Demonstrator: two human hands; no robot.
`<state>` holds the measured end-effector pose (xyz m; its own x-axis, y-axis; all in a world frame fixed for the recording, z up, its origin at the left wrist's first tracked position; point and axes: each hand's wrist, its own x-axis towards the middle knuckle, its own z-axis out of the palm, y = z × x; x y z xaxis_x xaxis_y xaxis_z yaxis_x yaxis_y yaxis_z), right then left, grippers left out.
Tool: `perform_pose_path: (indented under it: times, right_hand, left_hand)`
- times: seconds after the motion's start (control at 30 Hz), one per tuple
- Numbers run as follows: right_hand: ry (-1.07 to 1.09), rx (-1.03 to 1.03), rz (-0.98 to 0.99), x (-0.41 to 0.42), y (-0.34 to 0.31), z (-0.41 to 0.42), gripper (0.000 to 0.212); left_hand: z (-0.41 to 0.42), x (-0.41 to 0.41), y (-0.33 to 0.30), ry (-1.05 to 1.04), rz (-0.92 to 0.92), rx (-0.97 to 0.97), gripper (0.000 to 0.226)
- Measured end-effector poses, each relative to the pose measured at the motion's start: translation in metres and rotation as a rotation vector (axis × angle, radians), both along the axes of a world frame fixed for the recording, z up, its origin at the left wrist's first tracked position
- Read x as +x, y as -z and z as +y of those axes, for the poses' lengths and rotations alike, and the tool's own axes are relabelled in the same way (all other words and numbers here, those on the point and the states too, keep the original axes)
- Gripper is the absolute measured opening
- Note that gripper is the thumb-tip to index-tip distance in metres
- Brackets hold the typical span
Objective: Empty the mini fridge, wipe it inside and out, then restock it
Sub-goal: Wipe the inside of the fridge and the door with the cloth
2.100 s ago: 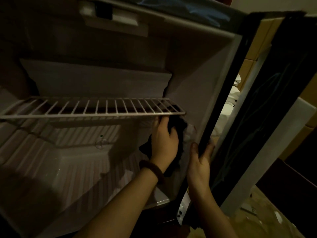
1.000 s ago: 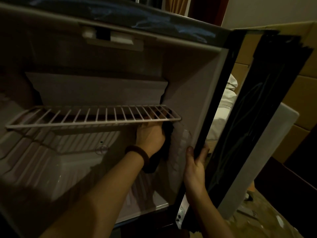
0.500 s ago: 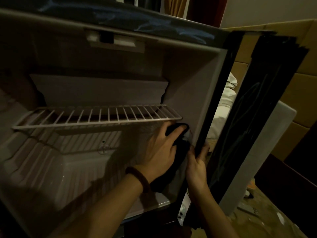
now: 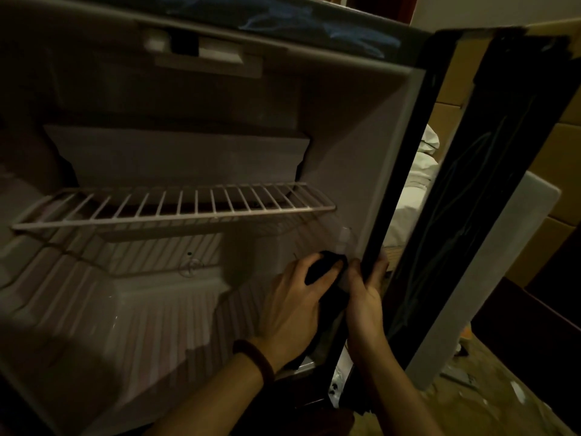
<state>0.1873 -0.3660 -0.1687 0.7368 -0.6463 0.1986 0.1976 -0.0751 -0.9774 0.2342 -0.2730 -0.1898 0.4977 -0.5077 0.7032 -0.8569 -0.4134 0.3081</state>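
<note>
Mini fridge [image 4: 333, 127] open, interior bare apart from the wire shelf [image 4: 176, 204], which sits well above both sets of fingers. Left hand [image 4: 292, 309] holds a dark cloth [image 4: 323, 272] against the fridge's right inner wall: fingers curled over the top of the cloth, thumb under it, cloth tail hanging below the palm. Dark band [image 4: 254, 360] on the left wrist. Right hand [image 4: 366, 300] clamps the fridge's black front edge [image 4: 396, 184] just right of the cloth: thumb on the inner side, touching or nearly touching the cloth, other fingers wrapped round the outer side and mostly hidden. Open door [image 4: 490, 190] stands just right of the right-hand fingers, dark face streaked. White bedding [image 4: 412, 196] shows through the gap above the right-hand fingertips. Lighting is dim.
</note>
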Motion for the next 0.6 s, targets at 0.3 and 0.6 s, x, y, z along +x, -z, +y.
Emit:
perform_pose_path:
  times: [0.3,0.6]
  right_hand:
    - [-0.01,0.116,-0.159,0.001,-0.002,0.003,0.085]
    - [0.0,0.045,-0.11,0.002,0.0,0.001,0.076]
  left_hand:
    - [-0.027,-0.009,-0.036,-0.004,0.068,-0.258,0.056]
    - [-0.014,-0.025,0.02,0.001,0.0,-0.051,0.051]
